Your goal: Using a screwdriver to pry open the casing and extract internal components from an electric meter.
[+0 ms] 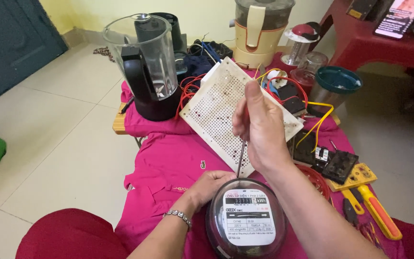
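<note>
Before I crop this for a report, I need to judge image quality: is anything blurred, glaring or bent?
Head view: even daylight, soft shadows; the right hand and its screwdriver are slightly motion-soft; glare streaks on the blender jar and meter dome; wide-lens bending at the edges.
</note>
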